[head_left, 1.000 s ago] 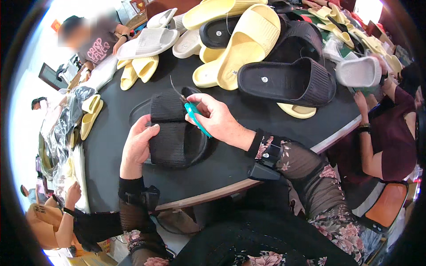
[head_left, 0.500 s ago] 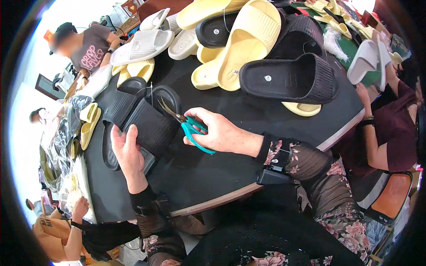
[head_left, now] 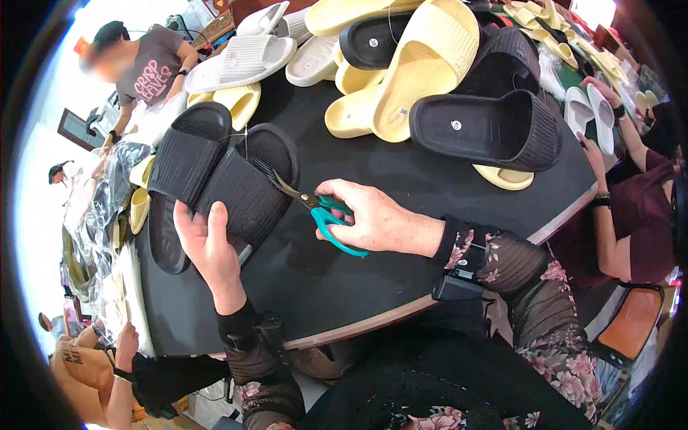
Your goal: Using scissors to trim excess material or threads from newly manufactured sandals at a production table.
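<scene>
My left hand is closed on a pair of black ridged slide sandals at the left of the table, its thumb lying over their straps. The two sandals sit side by side, and a thin clear tie stands up between them. In my right hand is a pair of scissors with teal handles. The blades point up and left, a little apart, close to the right-hand sandal's strap. Their tips are below the tie and do not touch it.
The dark table has a pale edge. Cream slides, a black slide and grey slides are piled at the back. Clear plastic bags lie along the left. Co-workers are at the left and right; the one at right handles white slides.
The black sandals are lifted and turned in my left hand, their toe ends showing more. The scissors in my right hand have moved right and down, away from the tie.
</scene>
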A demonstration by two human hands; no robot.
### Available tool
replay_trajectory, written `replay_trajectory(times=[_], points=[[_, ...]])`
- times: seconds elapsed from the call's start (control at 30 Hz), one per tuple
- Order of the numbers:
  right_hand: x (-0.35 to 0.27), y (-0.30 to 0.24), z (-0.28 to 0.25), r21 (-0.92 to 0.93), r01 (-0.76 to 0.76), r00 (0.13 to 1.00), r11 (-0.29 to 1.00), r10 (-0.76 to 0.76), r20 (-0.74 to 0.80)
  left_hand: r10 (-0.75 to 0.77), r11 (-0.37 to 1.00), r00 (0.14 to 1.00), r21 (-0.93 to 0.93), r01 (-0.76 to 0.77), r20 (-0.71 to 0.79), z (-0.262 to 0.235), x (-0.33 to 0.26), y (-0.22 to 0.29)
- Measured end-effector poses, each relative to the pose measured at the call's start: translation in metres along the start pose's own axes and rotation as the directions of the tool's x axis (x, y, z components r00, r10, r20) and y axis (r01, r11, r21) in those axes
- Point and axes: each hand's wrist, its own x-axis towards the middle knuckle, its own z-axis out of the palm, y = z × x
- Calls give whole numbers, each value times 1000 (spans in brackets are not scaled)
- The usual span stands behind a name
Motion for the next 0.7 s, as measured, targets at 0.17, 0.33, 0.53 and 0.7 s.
replay_trajectory(times=[0.17,0.33,0.53,0.7], points=[[0,1,-1,41,38,999,998,-37,-8,-11,1000,1000,1,11,25,-2,-2,-4],[0,3,0,28,67,997,997,-66,-42,-11,1000,999,0,11,51,-1,-4,-5],[1,6,-1,-16,104,993,994,-105,-61,-29,999,995,-29,32,92,2,-5,-4],[1,9,-1,-17,154,984,988,-155,-87,-23,999,997,-21,25,80,5,-6,-6]])
